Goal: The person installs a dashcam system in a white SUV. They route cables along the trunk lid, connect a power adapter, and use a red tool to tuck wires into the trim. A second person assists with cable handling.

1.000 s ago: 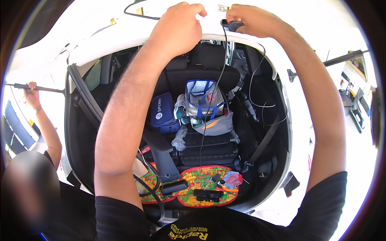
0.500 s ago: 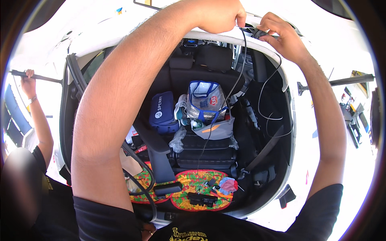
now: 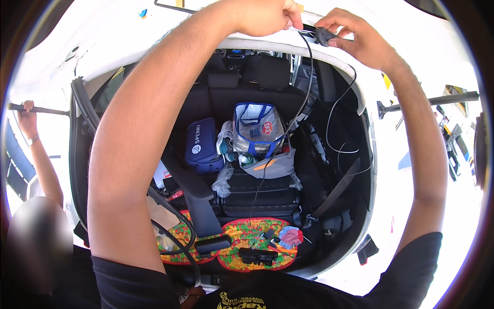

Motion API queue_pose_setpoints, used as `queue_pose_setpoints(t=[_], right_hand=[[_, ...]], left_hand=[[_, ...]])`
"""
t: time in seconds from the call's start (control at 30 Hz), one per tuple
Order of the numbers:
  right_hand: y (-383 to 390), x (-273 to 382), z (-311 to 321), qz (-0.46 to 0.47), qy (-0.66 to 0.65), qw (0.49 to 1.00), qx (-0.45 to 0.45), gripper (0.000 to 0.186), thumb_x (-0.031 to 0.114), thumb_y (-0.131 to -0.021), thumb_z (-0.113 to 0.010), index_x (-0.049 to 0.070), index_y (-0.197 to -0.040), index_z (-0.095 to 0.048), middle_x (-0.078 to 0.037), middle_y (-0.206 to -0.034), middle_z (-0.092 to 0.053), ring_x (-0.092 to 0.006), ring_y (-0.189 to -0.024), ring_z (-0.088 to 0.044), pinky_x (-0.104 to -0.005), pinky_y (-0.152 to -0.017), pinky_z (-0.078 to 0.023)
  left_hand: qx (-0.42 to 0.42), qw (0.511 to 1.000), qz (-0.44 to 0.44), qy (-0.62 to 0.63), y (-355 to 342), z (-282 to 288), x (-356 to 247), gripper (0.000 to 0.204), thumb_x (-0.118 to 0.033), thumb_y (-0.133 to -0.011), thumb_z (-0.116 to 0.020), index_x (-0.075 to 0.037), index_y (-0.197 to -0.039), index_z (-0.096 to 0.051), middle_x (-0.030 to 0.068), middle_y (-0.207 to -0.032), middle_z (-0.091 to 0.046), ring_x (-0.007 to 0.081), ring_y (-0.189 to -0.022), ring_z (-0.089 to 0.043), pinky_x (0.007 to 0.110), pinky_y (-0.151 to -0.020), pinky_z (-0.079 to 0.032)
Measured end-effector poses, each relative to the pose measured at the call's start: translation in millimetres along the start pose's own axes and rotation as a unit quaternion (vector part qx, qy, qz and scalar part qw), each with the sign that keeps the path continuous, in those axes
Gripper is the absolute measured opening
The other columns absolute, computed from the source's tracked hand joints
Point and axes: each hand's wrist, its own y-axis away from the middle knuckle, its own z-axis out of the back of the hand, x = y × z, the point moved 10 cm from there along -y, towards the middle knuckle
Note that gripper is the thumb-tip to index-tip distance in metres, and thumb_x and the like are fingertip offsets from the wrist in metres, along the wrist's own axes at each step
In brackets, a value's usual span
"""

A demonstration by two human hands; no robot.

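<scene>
Both arms reach up to the top rim of a car's open rear hatch (image 3: 247, 42). My right hand (image 3: 357, 38) grips a black rubber grommet (image 3: 323, 36) between thumb and fingers. From my left hand (image 3: 270, 16), closed in a pinch, a thin pale wire (image 3: 303, 30) runs across to the grommet. A black cable (image 3: 310, 67) hangs down beside it into the cargo space. Another thin cable (image 3: 329, 121) loops along the right side of the opening. Exactly how the wire enters the grommet is too small to tell.
Inside lie a blue case (image 3: 201, 149), an insulated bag (image 3: 257, 126), a grey bag (image 3: 272, 166) and a patterned mat (image 3: 231, 232) with small tools and a black plastic part (image 3: 257, 256). Another person's hand (image 3: 28, 116) holds a strut at left. A second strut (image 3: 427, 104) stands at right.
My left hand has shifted slightly left, widening the gap to my right hand. The grommet has turned more into view, and the view has shifted a little.
</scene>
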Motion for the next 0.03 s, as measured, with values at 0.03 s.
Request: queue_pose_setpoints(t=[0.03], right_hand=[[1.7, -0.8, 1.8, -0.002, 0.001, 1.0, -0.001, 0.039, 0.001, -0.095, -0.076, 0.016, -0.131, -0.069, -0.004, -0.129, -0.068, -0.0222, -0.117, -0.066, -0.0395, -0.095, -0.057]], left_hand=[[-0.004, 1.0, 0.006, -0.012, 2.9, -2.7, 2.2, 0.024, -0.013, -0.095, -0.071, -0.006, -0.116, -0.081, 0.019, -0.11, -0.08, 0.031, -0.103, -0.075, 0.039, -0.094, -0.056]])
